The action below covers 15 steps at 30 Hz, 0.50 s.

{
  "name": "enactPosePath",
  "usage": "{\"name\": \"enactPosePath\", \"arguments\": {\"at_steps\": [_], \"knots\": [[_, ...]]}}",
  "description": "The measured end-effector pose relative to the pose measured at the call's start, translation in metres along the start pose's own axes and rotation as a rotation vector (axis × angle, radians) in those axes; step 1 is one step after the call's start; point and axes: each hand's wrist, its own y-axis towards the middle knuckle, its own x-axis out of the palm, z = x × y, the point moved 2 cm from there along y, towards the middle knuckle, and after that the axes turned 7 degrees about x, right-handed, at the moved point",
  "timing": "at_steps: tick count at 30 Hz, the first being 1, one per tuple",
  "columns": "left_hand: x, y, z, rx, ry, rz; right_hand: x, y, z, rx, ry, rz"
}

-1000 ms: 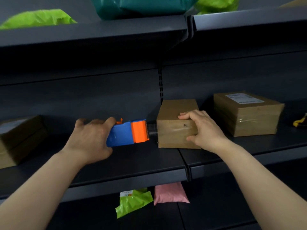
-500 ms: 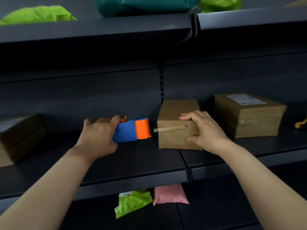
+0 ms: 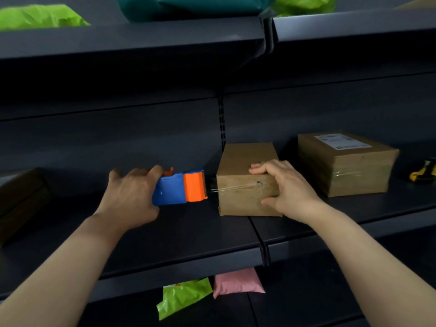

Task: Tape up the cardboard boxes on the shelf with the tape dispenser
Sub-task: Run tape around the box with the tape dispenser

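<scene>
A small brown cardboard box [image 3: 240, 197] stands on the dark middle shelf [image 3: 188, 234]. My right hand [image 3: 286, 188] holds it, fingers over the top edge and thumb on the front face. My left hand [image 3: 131, 197] grips a blue and orange tape dispenser [image 3: 180, 188] just left of the box. A short strip of clear tape [image 3: 232, 187] runs from the dispenser's orange end across the box's front face. A larger box [image 3: 346, 164] with a white label stands to the right, clear tape around it. Another box [image 3: 21, 199] sits at the far left in shadow.
A yellow and black object [image 3: 423, 173] lies at the shelf's far right. Green and teal mailer bags [image 3: 188, 5] lie on the upper shelf. Below, a green bag [image 3: 184, 298] and a pink bag [image 3: 237, 282] lie on the lower shelf.
My left hand has kept the dispenser just left of the box, drifting slightly with the view. A strip of tape now shows stretched from it onto the box front. My right hand stays on the box.
</scene>
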Motion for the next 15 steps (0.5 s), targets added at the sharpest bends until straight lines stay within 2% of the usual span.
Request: {"name": "enactPosePath", "arguments": {"at_steps": [3,8,12,15], "knots": [[-0.004,-0.015,0.0,0.017,0.029,0.102,-0.005,0.0,0.001,-0.018,0.01,-0.06],[-0.023,-0.037,0.016,-0.027,0.052,0.041,-0.006,0.002,0.004,-0.027,0.048,-0.035],[-0.043,-0.066,0.028,0.016,0.094,0.198,-0.004,0.002,0.004,-0.005,0.059,0.003],[-0.059,-0.084,0.04,0.021,0.154,0.243,-0.001,0.003,0.001,0.014,0.027,0.024]]}}
